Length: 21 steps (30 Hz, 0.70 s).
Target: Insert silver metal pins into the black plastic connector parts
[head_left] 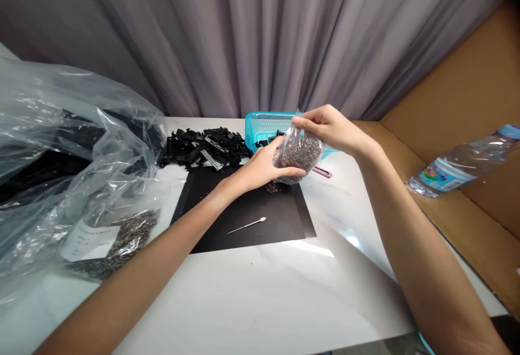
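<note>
A clear plastic bag (303,152) full of small metal pieces, apparently screws or pins, is held up between my hands above the black mat (247,203). My left hand (264,168) cups it from the left and below, thumb across its front. At the top right, my right hand (331,127) pinches the bag's upper edge. Under the bag a little heap of tiny metal pieces (273,188) lies on the mat. Closer to me on the same mat rests a thin silver screwdriver-like tool (247,225).
Black plastic parts (207,146) are piled behind the mat, beside a blue basket (252,119). Large clear plastic (122,106) covers the left side, near a labelled bag of metal pieces (134,236). A pink-handled tool (323,171) lies right; a water bottle (459,168) leans in a cardboard box (459,84).
</note>
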Each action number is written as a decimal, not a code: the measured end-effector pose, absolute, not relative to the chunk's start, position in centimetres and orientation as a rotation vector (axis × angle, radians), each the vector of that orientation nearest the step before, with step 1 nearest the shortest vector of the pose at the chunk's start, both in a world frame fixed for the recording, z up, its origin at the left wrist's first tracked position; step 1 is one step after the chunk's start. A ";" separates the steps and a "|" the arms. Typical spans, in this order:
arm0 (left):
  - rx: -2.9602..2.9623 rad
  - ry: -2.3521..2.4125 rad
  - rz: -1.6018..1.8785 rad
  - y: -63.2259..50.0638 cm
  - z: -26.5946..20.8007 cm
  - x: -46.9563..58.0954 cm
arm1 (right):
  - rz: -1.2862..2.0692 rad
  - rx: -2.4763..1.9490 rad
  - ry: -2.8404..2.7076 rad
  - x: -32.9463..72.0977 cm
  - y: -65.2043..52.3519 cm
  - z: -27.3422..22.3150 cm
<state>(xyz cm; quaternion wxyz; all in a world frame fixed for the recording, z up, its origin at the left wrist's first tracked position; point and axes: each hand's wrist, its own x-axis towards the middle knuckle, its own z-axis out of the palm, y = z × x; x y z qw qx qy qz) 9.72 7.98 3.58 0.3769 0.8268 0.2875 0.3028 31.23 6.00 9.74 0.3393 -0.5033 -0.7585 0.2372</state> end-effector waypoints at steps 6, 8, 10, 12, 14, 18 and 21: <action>2.155 0.670 0.831 8.4 3.8 9.6 | 0.647 -1.261 -1.914 30.8 5.9 9.6; 2.134 0.617 0.876 8.6 3.7 9.6 | 0.665 -1.255 -1.866 30.9 6.0 9.7; 2.092 0.562 0.907 8.7 3.5 9.8 | 0.715 -1.235 -1.832 31.3 5.8 10.0; 2.064 0.530 0.925 8.8 3.4 9.9 | 0.822 -1.207 -1.853 32.0 5.2 10.5; 2.057 0.536 0.934 8.8 3.3 10.0 | 0.992 -1.159 -1.946 33.0 4.2 11.2; 2.040 0.556 0.931 8.9 3.2 9.9 | 1.255 -1.047 -2.193 34.2 2.8 12.2; 2.055 0.561 0.931 8.9 3.1 9.9 | 1.205 -1.144 -2.272 33.4 3.1 12.1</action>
